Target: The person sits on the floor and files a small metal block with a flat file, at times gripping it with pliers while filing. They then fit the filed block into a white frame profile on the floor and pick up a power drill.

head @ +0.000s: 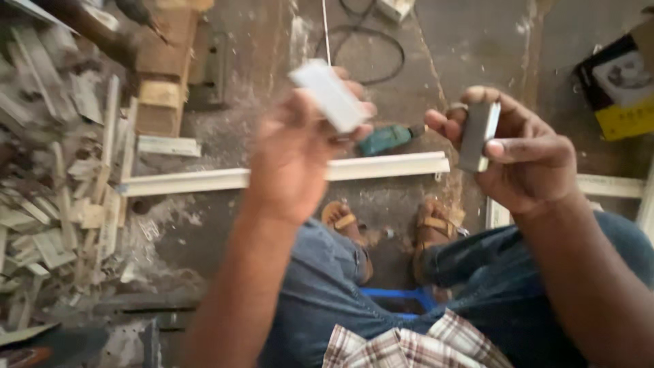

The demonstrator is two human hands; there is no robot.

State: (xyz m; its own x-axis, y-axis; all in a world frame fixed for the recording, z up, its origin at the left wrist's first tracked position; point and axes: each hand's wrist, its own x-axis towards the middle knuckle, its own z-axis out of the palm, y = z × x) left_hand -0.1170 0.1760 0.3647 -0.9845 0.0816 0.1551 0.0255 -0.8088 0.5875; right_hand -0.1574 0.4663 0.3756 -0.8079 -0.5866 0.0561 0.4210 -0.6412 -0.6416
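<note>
My left hand (296, 153) is raised in front of me and grips a short white rectangular piece (329, 95), tilted with one end up and to the left. My right hand (521, 153) holds a second short piece, grey-white (478, 135), upright between thumb and fingers. The two pieces are apart, about a hand's width from each other. Below them, on the concrete floor, lies a long white profile strip (225, 179) running left to right.
A heap of white offcuts (51, 184) fills the left side. A teal power drill (385, 138) and a black cable (381, 41) lie on the floor beyond the strip. Wooden blocks (163, 68) stand at top left, a cardboard box (623, 85) at top right. My sandalled feet (388, 228) rest below.
</note>
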